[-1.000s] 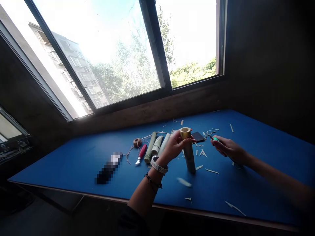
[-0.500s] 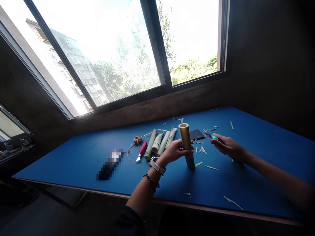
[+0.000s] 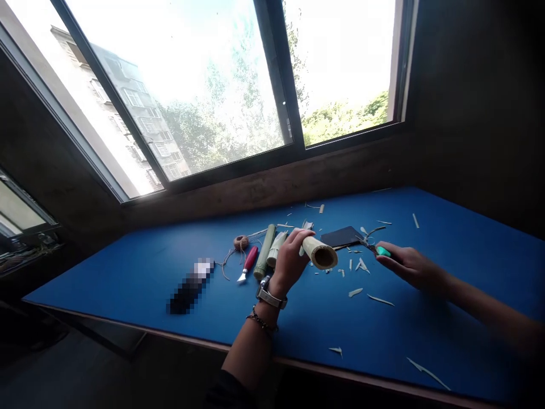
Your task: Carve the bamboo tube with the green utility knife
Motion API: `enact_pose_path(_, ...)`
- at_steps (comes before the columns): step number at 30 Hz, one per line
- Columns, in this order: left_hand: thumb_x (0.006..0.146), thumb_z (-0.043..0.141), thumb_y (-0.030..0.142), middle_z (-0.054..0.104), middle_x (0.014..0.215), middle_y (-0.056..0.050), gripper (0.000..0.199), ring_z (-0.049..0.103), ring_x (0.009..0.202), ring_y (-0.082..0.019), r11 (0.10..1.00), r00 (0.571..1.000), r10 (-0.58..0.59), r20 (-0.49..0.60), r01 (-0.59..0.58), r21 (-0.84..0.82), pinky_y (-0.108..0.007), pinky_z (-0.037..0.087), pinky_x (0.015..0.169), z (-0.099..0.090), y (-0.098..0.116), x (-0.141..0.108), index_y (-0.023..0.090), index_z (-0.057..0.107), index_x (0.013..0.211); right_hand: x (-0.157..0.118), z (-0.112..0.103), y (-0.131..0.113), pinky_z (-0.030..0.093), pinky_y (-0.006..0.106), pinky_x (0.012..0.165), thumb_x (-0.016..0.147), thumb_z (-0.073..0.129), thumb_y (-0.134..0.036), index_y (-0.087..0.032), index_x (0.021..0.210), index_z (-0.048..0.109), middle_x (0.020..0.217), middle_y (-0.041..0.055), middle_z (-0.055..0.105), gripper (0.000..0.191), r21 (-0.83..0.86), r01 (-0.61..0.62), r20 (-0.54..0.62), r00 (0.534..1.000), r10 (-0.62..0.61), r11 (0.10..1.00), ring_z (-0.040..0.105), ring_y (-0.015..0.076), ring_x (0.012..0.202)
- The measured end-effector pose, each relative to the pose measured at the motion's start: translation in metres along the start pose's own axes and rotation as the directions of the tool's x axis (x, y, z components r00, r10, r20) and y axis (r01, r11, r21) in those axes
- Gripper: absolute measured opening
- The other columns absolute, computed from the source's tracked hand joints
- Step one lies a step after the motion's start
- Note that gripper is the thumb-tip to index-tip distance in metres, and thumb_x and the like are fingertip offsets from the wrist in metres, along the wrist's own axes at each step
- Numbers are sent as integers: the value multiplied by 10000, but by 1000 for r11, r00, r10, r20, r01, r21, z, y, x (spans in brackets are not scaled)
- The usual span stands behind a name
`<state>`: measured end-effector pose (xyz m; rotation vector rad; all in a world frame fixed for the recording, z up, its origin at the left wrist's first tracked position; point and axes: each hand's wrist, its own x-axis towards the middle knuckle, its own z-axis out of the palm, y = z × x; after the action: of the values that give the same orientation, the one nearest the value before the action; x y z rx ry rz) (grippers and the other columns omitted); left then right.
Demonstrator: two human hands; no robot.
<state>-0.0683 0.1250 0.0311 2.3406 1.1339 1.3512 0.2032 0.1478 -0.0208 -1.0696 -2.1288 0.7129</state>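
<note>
My left hand (image 3: pixel 292 258) is wrapped around a bamboo tube (image 3: pixel 317 250). The tube is tilted, its hollow open end facing me and to the right; the hand covers the far part. Further right, my right hand (image 3: pixel 402 262) is closed on a green-handled tool (image 3: pixel 382 251). The tool's working end points left, near dark metal parts, and its kind is hard to make out. Just left of my left hand lie a green bamboo piece (image 3: pixel 264 253) and a paler bamboo piece (image 3: pixel 276 250), partly hidden by the hand.
On the blue table (image 3: pixel 140 272) lie a red-handled knife (image 3: pixel 250 258), a ball of twine (image 3: pixel 240 243) and a blurred-out dark object (image 3: pixel 189 289). A dark flat sheet (image 3: pixel 340 237) is behind the tube. Bamboo shavings (image 3: pixel 381 300) are scattered about. Windows stand behind the table.
The bamboo tube went from upright on the table to lifted and tilted, its open end now toward me. The right hand with the green-handled tool has shifted slightly right and down in view.
</note>
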Motion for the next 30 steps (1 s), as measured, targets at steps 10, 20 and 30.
enact_pose_path(10, 781, 558, 157, 564, 1125, -81, 332, 540, 1039, -199, 985, 994, 58, -90, -42, 170, -334, 448, 884, -9, -12, -5, 198, 524, 1109, 2, 3, 6, 289, 257, 420, 813, 372, -612, -211, 771, 517, 548, 1, 479, 429, -49, -3, 37, 999, 5, 999, 392, 120, 446)
enact_pose_path(20, 814, 540, 253, 581, 1100, -104, 267, 558, 1025, -226, 990, 994, 38, -103, -24, 138, -390, 469, 867, -6, -15, -10, 188, 484, 1067, -1, 9, 5, 280, 234, 430, 816, 371, -615, -202, 1010, 522, 533, -19, 479, 481, -95, -54, 89, 994, 62, 994, 397, 115, 440)
enact_pose_path(30, 797, 506, 460, 462, 658, 69, 316, 483, 412, -51, 663, 906, -367, 211, 413, -624, -167, 395, 383, 28, -1, -17, 196, 353, 877, -1, -5, -16, 389, 237, 465, 864, 383, -518, -217, 1152, 507, 833, 56, 652, 435, -224, 77, -77, 992, -97, 972, 551, 135, 537)
